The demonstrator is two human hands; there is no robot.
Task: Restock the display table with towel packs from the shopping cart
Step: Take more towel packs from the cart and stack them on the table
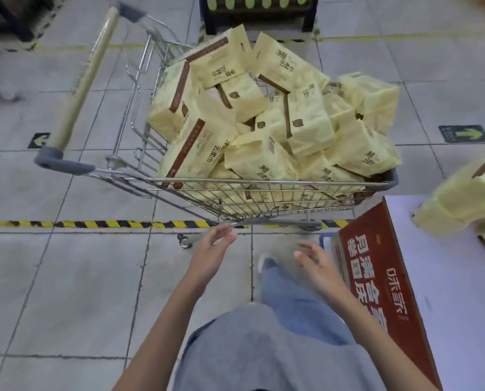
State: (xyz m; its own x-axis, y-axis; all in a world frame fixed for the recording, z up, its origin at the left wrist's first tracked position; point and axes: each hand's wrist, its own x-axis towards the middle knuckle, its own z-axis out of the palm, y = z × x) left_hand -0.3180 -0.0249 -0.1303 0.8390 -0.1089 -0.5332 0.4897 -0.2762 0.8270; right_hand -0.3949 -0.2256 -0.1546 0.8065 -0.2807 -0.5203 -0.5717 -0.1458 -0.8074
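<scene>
Before the shopping cart [264,182], left hand [213,249] and right hand [317,263] are hovering open, holding nothing | towel packs [264,162] are lying heaped inside it | probably light, soft, wrap slippery: gripping both side faces is seeming best

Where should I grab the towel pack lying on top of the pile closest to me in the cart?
Probably by its two short edges, left hand and right hand reaching down over the cart's near rim. The towel pack lies topmost, broad face up, uncovered.
</scene>
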